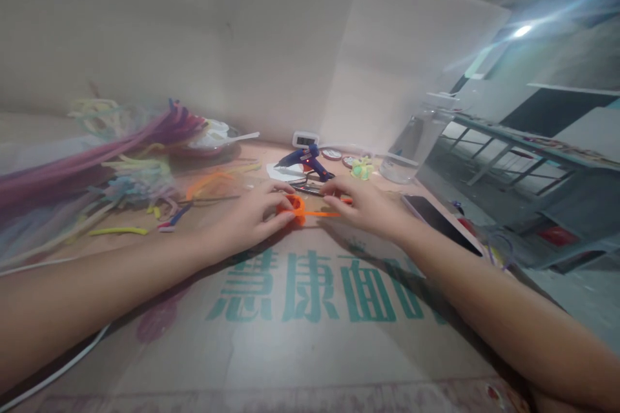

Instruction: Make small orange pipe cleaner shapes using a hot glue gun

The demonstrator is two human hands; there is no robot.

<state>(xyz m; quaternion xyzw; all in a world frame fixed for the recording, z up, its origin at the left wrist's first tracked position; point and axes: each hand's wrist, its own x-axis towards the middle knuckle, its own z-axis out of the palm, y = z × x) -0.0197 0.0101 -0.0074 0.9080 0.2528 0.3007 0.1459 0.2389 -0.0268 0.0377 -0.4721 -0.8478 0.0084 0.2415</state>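
My left hand pinches a small coil of orange pipe cleaner between thumb and fingers, just above the table. From the coil a straight orange strand runs right to my right hand, whose fingers are closed on it. Right behind the hands lies a blue glue gun with a small red light, its nozzle over a white sheet. A dark slim tool, partly hidden by my fingers, rests between the glue gun and the coil.
Bundles of coloured pipe cleaners fill the left side, blurred. A small digital clock, a yellow-green pipe cleaner piece and a clear container stand at the back. A phone lies by the right edge. A white cable runs under my left arm.
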